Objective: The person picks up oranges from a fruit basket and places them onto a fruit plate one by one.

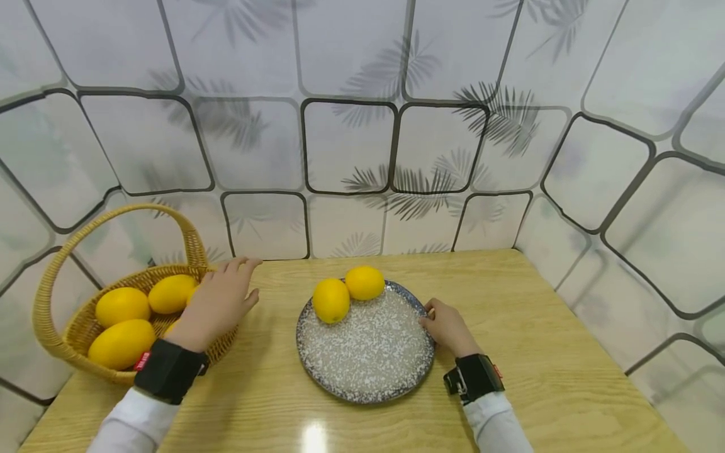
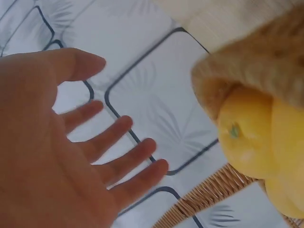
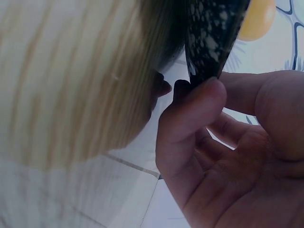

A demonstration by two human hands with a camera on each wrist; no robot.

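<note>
A round speckled grey plate [image 1: 374, 352] with a dark rim lies on the table, bearing two yellow lemons [image 1: 331, 301] side by side near its far left edge. My right hand [image 1: 450, 327] pinches the plate's right rim between thumb and curled fingers; in the right wrist view the dark speckled rim [image 3: 209, 42] sits at the fingertips. My left hand [image 1: 218, 302] hovers over the right side of a wicker basket [image 1: 150, 274], fingers spread and holding nothing. Several more lemons [image 1: 122, 343] lie in the basket, some partly hidden by that hand.
The basket's tall arched handle [image 1: 51, 283] rises at the left of the wooden table [image 1: 510, 390]. A wall with a tile and leaf pattern [image 1: 351, 145] stands close behind the table, and another stretch of it runs along the right.
</note>
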